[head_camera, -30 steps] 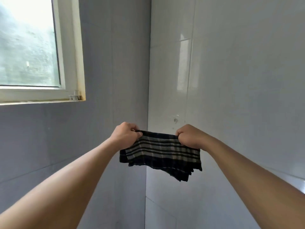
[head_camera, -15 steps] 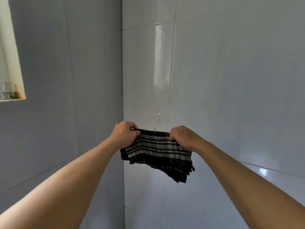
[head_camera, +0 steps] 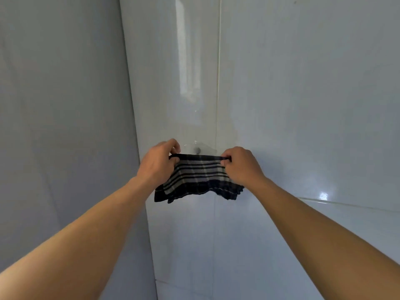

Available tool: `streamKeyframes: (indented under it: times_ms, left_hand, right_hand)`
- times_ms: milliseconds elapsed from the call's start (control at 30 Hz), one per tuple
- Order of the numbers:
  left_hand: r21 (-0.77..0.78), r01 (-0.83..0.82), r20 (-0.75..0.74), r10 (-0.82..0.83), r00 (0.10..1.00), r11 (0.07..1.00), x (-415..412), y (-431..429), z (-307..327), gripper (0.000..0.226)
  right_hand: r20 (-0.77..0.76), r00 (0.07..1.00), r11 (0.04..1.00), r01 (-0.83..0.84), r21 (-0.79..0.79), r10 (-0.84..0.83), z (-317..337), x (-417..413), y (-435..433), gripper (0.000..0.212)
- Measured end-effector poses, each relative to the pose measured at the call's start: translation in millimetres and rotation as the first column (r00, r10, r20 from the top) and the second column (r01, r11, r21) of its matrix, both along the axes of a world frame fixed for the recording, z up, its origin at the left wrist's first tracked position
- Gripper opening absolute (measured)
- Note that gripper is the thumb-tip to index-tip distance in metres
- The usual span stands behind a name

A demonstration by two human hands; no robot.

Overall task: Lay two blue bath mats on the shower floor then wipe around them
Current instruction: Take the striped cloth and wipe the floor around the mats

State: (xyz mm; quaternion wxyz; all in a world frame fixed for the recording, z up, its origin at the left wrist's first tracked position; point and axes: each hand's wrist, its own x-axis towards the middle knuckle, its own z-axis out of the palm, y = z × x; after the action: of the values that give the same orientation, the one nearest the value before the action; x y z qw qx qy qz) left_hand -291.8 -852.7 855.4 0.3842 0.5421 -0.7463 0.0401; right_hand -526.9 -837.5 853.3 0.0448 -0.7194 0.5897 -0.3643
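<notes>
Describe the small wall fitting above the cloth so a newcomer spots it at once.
On the tiled wall right of the corner, look between the left hand and right hand, just above the plaid cloth. The grey knob on a clear pad is the only fitting there.

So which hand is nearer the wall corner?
The left hand, gripping the cloth at the corner seam; right hand is further along the glossy wall.

Tiled wall (head_camera: 303,105) bearing small hook (head_camera: 197,150)
</notes>
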Motion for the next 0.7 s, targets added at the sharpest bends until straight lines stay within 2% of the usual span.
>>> streamKeyframes:
  times_ms: [67,133,200,300,367,467,567,700]
  left_hand:
    - [-0.117,0.016,0.203,0.008,0.979,0.993,2,-22,0,0.021]
    - [-0.183,0.054,0.393,0.022,0.919,0.982,5,-44,1,0.035]
    - [-0.242,0.070,0.480,0.057,0.875,0.968,10,-64,0,0.040]
    - [-0.272,0.059,0.515,0.094,0.852,0.961,12,-84,-5,0.052]
    - [-0.276,0.027,0.478,0.113,0.871,0.961,10,-96,-10,0.063]
    - [-0.297,0.033,0.447,0.108,0.888,0.954,9,-108,-23,0.073]
    - [-0.298,0.074,0.463,0.077,0.883,0.952,11,-113,-44,0.082]
    - [-0.290,0.089,0.466,0.059,0.883,0.953,10,-111,-63,0.087]
  right_hand:
    - [-0.009,0.999,0.996,0.033,-0.077,-0.033,-3,10,-12,0.024]
    - [-0.116,0.992,0.989,0.039,-0.139,-0.056,-4,16,-26,0.029]
    - [-0.225,0.970,0.977,0.044,-0.207,-0.091,-5,19,-41,0.033]
    - [-0.338,0.925,0.962,0.087,-0.258,-0.174,-5,28,-60,0.037]
    - [-0.401,0.882,0.944,0.125,-0.304,-0.246,-7,34,-67,0.034]
    - [-0.373,0.881,0.909,0.131,-0.396,-0.290,-14,37,-71,0.019]
    - [-0.498,0.822,0.897,0.033,-0.440,-0.275,-31,33,-75,0.034]
    - [-0.540,0.811,0.925,0.005,-0.381,-0.226,-48,30,-76,0.047]
